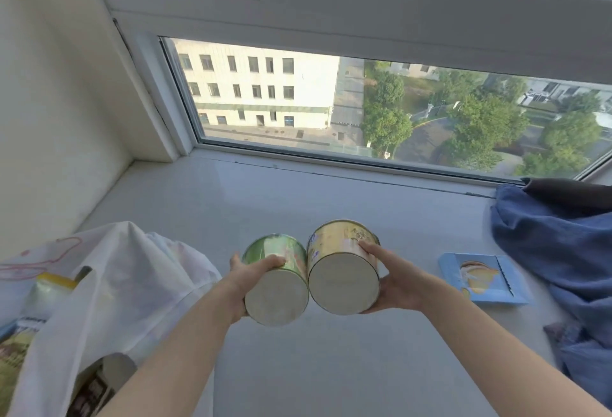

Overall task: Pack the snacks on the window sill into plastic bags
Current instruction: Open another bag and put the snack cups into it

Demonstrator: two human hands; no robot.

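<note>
I hold two round snack cans side by side above the window sill (298,198), their pale bottoms turned toward me. My left hand (246,272) grips the green can (276,294). My right hand (395,279) grips the yellow can (342,279). The cans touch each other. A white plastic bag (112,287) lies at the left with several snack packets showing in and beside it. A flat blue snack packet (482,279) lies on the sill to the right of my right hand.
Blue cloth (556,244) is heaped at the right end of the sill, with a dark piece on top. The window pane (364,108) runs along the far edge. A white wall (49,102) closes the left side.
</note>
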